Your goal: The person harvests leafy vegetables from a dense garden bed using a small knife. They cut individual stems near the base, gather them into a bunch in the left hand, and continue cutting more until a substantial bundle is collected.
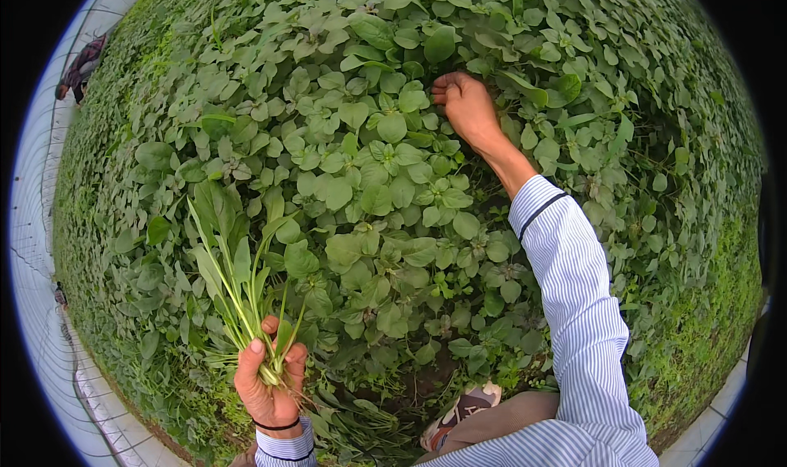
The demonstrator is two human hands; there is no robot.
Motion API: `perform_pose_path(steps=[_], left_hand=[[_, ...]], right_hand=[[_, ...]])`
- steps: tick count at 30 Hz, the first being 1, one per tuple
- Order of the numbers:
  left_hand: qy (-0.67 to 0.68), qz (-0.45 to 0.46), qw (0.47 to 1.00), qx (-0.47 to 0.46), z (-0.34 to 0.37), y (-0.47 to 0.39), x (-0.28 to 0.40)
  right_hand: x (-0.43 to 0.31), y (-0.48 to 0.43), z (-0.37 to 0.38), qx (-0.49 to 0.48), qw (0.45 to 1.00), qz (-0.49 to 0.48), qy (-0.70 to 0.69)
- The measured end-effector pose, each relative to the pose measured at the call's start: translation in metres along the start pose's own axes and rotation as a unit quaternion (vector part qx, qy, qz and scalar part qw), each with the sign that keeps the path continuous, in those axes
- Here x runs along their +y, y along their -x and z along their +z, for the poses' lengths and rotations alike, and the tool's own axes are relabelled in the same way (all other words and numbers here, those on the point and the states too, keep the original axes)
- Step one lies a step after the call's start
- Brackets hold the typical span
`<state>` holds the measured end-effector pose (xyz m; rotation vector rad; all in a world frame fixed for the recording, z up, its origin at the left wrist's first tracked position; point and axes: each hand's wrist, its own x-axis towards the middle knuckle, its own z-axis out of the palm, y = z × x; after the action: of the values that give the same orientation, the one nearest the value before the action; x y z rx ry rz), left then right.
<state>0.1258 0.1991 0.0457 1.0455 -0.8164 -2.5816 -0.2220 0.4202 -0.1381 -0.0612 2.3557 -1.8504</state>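
Note:
My left hand (270,375), low on the left, is closed around a bunch of long-stalked leafy greens (240,282); the leaves point up and the pale stem ends and thin roots show at the palm. My right hand (461,101) reaches into the dense leafy plants (393,159) at the upper centre, beside some large smooth leaves (439,44). Its fingers are bent and their tips are partly hidden among the foliage, so whether they grip a stem is unclear.
More long-leaved greens (369,427) lie in a pile on the ground near my shoe (464,408). Broad-leaved plants spread all around. A person (83,67) bends at the far upper left, near a pale translucent wall (37,178) of a greenhouse.

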Motion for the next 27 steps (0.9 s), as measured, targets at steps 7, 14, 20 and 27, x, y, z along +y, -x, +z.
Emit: perform_pose_path(steps=[7, 14, 20, 27], left_hand=[[-0.013, 0.001, 1.0, -0.001, 0.002, -0.002, -0.003], [-0.032, 0.004, 0.999, 0.006, 0.006, -0.003, -0.008], [-0.035, 0.0, 0.999, 0.001, 0.013, -0.004, -0.01], [-0.043, -0.001, 0.999, -0.001, 0.014, -0.006, -0.012]], right_hand=[[-0.002, 0.025, 0.02, -0.135, 0.968, -0.068, 0.198], [0.01, 0.008, 0.029, -0.023, 0.996, 0.0, 0.083], [0.018, -0.008, 0.03, 0.031, 0.981, 0.031, 0.19], [0.017, -0.011, 0.037, 0.068, 0.973, 0.003, 0.219]])
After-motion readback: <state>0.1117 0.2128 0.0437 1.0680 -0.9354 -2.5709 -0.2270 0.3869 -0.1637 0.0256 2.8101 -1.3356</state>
